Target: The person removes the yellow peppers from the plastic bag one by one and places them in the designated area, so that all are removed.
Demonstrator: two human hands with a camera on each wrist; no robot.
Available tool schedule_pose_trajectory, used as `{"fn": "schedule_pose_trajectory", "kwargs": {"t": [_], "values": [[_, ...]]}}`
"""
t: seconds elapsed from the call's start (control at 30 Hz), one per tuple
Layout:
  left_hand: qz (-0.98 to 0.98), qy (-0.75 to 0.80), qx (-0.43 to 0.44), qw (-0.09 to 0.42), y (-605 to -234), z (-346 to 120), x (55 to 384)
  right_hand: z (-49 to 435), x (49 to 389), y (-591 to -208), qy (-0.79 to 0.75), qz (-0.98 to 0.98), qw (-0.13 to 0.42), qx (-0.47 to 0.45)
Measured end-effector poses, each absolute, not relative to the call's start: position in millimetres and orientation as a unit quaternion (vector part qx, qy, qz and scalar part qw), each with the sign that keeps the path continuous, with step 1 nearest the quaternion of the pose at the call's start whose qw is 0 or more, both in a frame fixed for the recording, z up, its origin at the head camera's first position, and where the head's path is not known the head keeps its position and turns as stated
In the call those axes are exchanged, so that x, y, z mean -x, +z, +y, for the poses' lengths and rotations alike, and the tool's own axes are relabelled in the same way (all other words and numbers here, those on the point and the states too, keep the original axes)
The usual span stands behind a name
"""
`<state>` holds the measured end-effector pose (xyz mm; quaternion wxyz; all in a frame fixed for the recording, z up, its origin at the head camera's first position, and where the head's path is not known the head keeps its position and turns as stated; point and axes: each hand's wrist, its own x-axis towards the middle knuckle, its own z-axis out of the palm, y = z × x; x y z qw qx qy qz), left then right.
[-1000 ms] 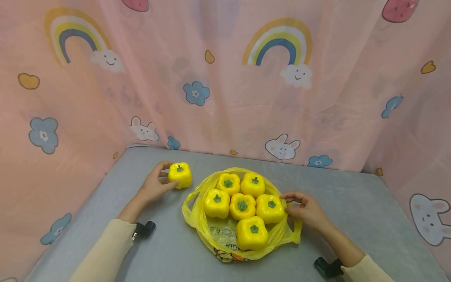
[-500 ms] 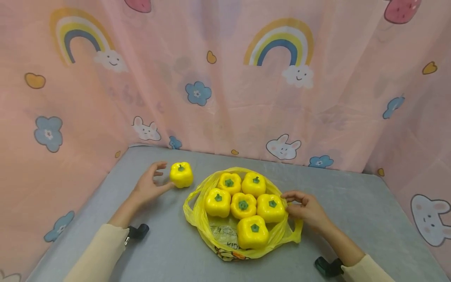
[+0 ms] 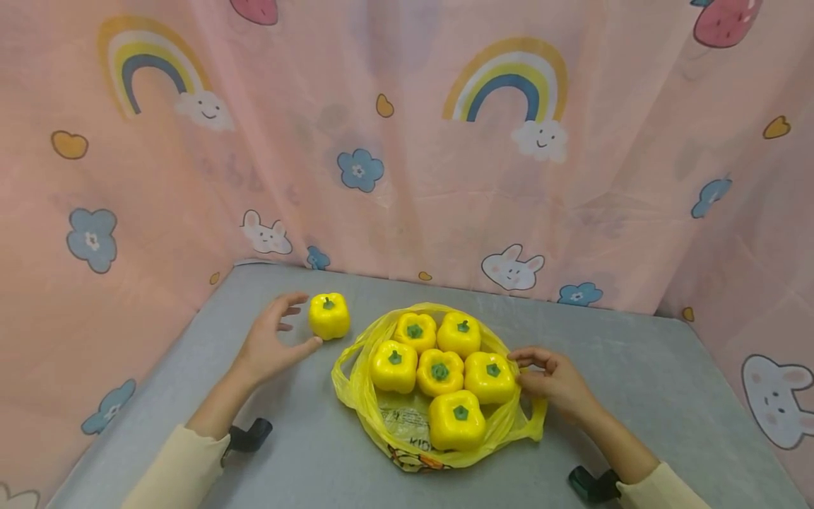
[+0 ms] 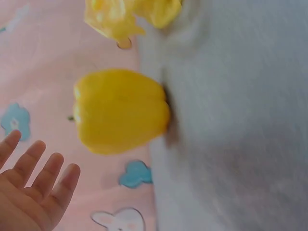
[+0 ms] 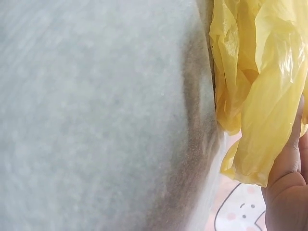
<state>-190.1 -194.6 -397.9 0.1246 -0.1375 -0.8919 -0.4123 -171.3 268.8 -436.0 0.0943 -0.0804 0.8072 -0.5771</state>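
A lone yellow bell pepper point(image 3: 329, 316) stands upright on the table, left of a yellow plastic bag point(image 3: 362, 413). My left hand point(image 3: 270, 343) is just left of this pepper, fingers spread and apart from it; the left wrist view also shows the hand point(image 4: 36, 192) away from the pepper point(image 4: 120, 111). The bag lies with its mouth spread wide, and several yellow peppers point(image 3: 440, 371) with green stems sit in it. At the bag's right rim, my right hand point(image 3: 556, 382) holds the plastic with curled fingers beside a pepper point(image 3: 490, 377). Bag folds point(image 5: 269, 110) partly hide those fingers in the right wrist view.
The grey tabletop point(image 3: 642, 396) extends around the bag on both sides. A pink patterned curtain point(image 3: 407, 226) hangs along the back and sides. Dark wrist devices point(image 3: 250, 434) are worn on both arms. A bag handle loop point(image 3: 537, 420) sticks out at the right.
My left hand has let go of the lone pepper and drawn back to the left, its fingers spreading. The right hand stays at the bag's rim. The head view has shifted slightly.
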Motion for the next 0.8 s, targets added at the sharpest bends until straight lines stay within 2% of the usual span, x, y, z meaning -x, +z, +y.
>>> {"fn": "schedule_pose_trajectory", "kwargs": {"t": [0.23,0.8], "values": [[-0.881,-0.416,0.183,0.133,-388.7,-175.5,180.2,269.0,170.3,-437.1,-0.584,0.801,0.096,0.086],[-0.840,-0.473,0.253,0.088,-388.7,-139.0,172.2,268.5,169.7,-435.6,-0.585,0.801,0.095,0.092]]}}
